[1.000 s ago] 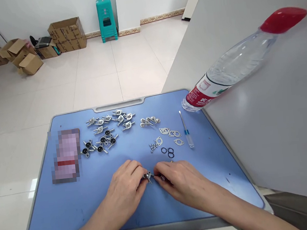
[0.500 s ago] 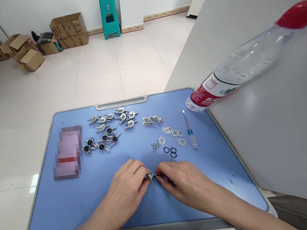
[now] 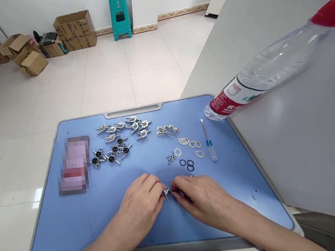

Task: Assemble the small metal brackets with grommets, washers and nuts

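Observation:
Near the front of the table, my left hand [image 3: 143,198] pinches a small metal valve fitting [image 3: 166,190] with a flange and a thin lever pointing down. Just to its right, my right hand [image 3: 197,196] is closed on a slim tool, apparently a small screwdriver [image 3: 181,194], whose tip points at the fitting's side. Fingers cover most of this tool, and whether its tip touches the fitting I cannot tell. Beyond the right hand lie black rubber rings [image 3: 190,167], tiny screws [image 3: 171,158] and flat metal plates [image 3: 199,154].
Several lever fittings [image 3: 143,134] and black-faced fittings [image 3: 111,159] lie at the back left, with round-headed metal pieces [image 3: 164,130] beside them. A clear-handled screwdriver [image 3: 210,147] and a large water bottle [image 3: 225,101] are at right. A blurred pinkish object [image 3: 75,163] lies left on the blue table [image 3: 76,227].
The view has shifted slightly. Both hands stay close together around the fitting, with only a tiny shift of the fingers; the parts on the table lie as before.

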### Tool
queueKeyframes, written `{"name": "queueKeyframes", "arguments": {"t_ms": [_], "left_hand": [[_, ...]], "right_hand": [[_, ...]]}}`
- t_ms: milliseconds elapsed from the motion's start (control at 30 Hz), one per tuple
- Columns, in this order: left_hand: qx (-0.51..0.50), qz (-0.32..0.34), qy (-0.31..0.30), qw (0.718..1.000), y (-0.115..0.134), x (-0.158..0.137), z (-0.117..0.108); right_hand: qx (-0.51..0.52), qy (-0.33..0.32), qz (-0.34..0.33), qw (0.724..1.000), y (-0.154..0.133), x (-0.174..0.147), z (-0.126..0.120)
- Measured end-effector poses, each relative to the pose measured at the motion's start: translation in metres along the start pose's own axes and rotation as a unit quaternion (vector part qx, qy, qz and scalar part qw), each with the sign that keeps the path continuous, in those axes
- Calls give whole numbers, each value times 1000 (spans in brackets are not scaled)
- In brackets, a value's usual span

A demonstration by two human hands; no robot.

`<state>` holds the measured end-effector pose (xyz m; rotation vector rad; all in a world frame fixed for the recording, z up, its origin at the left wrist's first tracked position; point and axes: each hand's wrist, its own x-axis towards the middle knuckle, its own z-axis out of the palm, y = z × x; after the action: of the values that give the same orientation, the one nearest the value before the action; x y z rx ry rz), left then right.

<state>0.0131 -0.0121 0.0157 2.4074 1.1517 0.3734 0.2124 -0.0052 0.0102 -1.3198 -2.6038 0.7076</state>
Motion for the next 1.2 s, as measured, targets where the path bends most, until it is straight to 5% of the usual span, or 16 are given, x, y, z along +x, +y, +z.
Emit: {"name": "queueKeyframes", "arguments": {"t_ms": [1200], "left_hand": [[-26, -32, -21, 999, -4, -2, -5]], "right_hand": [[47, 31, -11, 998, 3, 1, -2]]}}
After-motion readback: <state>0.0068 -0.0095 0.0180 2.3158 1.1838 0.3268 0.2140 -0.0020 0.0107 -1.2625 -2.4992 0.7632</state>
